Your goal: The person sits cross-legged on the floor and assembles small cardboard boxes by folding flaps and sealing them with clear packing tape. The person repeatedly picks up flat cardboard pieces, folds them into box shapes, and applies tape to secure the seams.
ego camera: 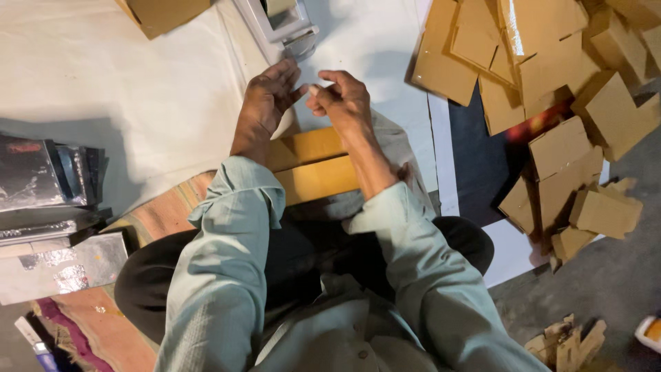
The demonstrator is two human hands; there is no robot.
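Note:
My left hand [265,103] and my right hand [341,100] meet above a folded brown cardboard piece [313,165] that lies across my lap. The fingertips of both hands pinch a small pale strip, maybe tape [311,89], between them. My left fingers are stretched out and point up-right. My right fingers are curled around the strip. Just beyond the hands sits a grey tape dispenser [286,27] on the white sheet [103,83].
A heap of cut brown cardboard pieces [551,83] covers the right side. Shiny silver sheets [48,207] are stacked at the left. Another cardboard box [165,14] lies at the top edge. A striped mat [158,213] is under my legs.

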